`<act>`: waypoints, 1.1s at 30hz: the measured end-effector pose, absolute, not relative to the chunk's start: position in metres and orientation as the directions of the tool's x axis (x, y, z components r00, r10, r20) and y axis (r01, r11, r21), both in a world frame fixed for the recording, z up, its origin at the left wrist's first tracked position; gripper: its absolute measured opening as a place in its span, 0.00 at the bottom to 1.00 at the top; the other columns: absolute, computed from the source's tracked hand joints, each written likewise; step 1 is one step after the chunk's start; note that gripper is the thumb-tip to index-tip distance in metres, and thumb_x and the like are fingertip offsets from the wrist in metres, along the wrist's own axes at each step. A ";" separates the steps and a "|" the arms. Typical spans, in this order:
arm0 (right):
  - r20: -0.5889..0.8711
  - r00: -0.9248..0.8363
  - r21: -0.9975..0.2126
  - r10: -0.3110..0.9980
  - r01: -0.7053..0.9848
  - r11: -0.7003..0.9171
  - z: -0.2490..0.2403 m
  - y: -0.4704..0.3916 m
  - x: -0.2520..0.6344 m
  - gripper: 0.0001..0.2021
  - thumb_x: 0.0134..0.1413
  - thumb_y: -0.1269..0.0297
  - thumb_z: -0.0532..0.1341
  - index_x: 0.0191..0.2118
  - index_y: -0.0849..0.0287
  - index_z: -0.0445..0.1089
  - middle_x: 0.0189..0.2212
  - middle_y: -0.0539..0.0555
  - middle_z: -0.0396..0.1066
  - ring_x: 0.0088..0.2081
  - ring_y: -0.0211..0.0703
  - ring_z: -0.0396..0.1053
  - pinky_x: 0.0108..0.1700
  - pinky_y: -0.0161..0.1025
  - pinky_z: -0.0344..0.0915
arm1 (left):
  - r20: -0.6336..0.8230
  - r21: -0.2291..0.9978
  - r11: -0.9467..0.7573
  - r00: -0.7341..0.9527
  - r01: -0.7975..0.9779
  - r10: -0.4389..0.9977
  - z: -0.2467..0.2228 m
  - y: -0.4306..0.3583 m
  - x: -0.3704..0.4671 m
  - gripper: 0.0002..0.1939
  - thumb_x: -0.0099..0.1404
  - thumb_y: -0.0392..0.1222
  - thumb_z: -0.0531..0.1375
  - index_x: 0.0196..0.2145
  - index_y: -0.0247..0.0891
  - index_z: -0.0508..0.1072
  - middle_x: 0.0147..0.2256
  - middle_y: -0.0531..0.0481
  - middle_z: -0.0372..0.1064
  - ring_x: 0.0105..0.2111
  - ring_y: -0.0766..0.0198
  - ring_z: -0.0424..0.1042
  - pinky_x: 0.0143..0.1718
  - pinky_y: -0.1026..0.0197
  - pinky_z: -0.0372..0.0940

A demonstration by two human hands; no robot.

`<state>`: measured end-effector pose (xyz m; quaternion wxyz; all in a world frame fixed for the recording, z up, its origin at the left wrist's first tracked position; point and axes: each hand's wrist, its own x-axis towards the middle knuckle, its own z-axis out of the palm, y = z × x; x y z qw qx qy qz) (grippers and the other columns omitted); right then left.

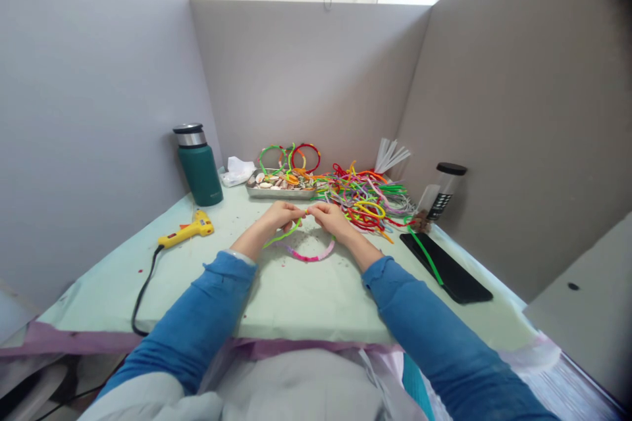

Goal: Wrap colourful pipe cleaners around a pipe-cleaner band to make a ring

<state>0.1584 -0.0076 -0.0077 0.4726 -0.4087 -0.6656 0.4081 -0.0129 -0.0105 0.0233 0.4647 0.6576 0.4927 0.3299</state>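
Observation:
Over the middle of the table, a pipe cleaner ring (311, 258) in pink, magenta and lilac hangs between my two hands. My left hand (284, 216) pinches its top from the left, and my right hand (326, 216) pinches it from the right, with the fingertips nearly meeting. A bit of yellow shows between them. From under my left hand a lime-green pipe cleaner end (282, 237) sticks out to the lower left. The fingers cover the top of the ring, so the join there is hidden.
A metal tray (281, 195) of shells stands behind my hands, finished rings (306, 146) beyond it. Loose pipe cleaners (365, 197) pile up at right. A yellow glue gun (187, 231) and green bottle (200, 168) sit left; a black phone-like slab (454, 270) and clear jar (444, 191) right.

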 end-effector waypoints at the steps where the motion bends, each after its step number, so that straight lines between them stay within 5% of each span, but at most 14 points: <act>1: 0.296 -0.220 -0.930 0.930 0.155 0.333 -0.008 -0.008 0.158 0.17 0.47 0.50 0.59 0.27 0.62 0.68 0.13 0.44 0.52 0.18 0.31 0.47 0.21 0.33 0.43 | -0.023 0.939 -0.083 0.302 0.334 0.953 0.023 -0.010 -0.013 0.15 0.53 0.49 0.63 0.26 0.31 0.72 0.21 0.52 0.68 0.12 0.76 0.54 0.15 0.66 0.45; 33: 0.286 -0.194 -0.934 0.938 0.162 0.318 -0.006 -0.009 0.158 0.17 0.45 0.50 0.59 0.26 0.62 0.68 0.13 0.43 0.51 0.18 0.31 0.47 0.20 0.33 0.43 | 0.021 0.896 -0.178 0.360 0.408 0.933 0.020 -0.008 -0.017 0.21 0.53 0.56 0.62 0.31 0.32 0.71 0.29 0.48 0.74 0.14 0.76 0.57 0.17 0.67 0.47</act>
